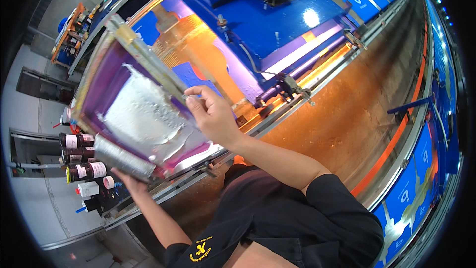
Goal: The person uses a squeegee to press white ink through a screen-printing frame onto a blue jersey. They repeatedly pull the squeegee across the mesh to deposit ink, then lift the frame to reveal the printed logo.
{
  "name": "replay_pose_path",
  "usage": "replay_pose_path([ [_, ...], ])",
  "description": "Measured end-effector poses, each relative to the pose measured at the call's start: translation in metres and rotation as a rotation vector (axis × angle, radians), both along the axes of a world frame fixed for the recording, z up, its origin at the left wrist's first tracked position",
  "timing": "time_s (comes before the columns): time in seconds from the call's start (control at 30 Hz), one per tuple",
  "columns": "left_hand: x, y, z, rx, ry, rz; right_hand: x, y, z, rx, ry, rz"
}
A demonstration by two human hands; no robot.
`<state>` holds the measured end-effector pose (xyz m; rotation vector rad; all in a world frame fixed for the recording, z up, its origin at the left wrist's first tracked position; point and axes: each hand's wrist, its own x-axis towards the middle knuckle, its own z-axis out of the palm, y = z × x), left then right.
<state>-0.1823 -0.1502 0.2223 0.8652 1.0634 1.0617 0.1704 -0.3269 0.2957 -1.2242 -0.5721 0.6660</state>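
Observation:
A screen-printing frame (pixel 148 59) is tilted up at the left, its purple mesh smeared with thick white ink (pixel 144 111). My right hand (pixel 213 116) is closed on the frame's near right edge, thumb and fingers pinching the rim. At the frame's lower left corner, my left hand (pixel 131 182) grips a long silvery block (pixel 124 158) from below. That block looks scuffed and metallic; its exact kind is unclear. Most of my left fingers are hidden behind it.
A blue dryer machine (pixel 297 20) with a top fan glows orange beneath, standing on rails beyond the frame. Dark labelled jars (pixel 82 155) stand at the left. Long tables with blue printed pieces (pixel 404 193) run along the right, past an orange-edged aisle (pixel 386 166).

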Motion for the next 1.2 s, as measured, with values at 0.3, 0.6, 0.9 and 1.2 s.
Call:
replay_pose_path([
  [0.3, -0.031, -0.176, 0.179, 0.104, 0.07, 0.461, 0.008, -0.029, 0.048, -0.022, 0.143, 0.23],
  [0.6, -0.108, -0.342, 0.205, 0.244, -0.037, 1.006, -0.074, -0.06, 0.04, 0.193, 0.015, 1.118],
  [0.9, -0.248, -0.451, 0.195, 0.24, 0.039, 1.332, -0.297, -0.1, -0.031, 0.078, 0.19, 0.997],
  [1.2, -0.306, -0.53, 0.21, 0.31, 0.101, 1.616, -0.419, -0.097, -0.026, -0.087, 0.278, 1.274],
])
